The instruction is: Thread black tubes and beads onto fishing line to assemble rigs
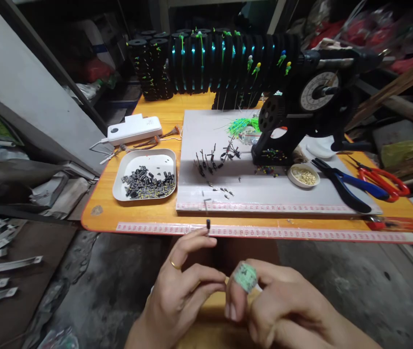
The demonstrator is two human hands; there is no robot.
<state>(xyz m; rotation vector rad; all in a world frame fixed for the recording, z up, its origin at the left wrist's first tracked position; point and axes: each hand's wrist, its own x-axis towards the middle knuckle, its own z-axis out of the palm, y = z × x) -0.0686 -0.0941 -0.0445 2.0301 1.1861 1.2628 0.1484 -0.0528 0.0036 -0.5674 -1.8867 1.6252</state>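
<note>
My left hand (182,286), with a gold ring, pinches thumb and forefinger together at the front, below the table edge. What the pinch holds is too small to make out. Just above its raised fingertips a small black cylinder (208,224) shows against the measuring tape; whether they touch it I cannot tell. Close by, my right hand (282,300) is curled closed, green tape (245,277) wrapped round one finger. Something pale peeks out at its fingers, too hidden to name. On the grey board (191,140) stand several dark stems with black pieces (211,162).
A white tray (119,186) of small black and grey parts sits left, near a white power strip (135,130). Right are a dish of gold bits (303,176), blue-handled pliers (351,184) and red-handled cutters (388,179). A black machine (275,140) with spools (217,63) rises behind.
</note>
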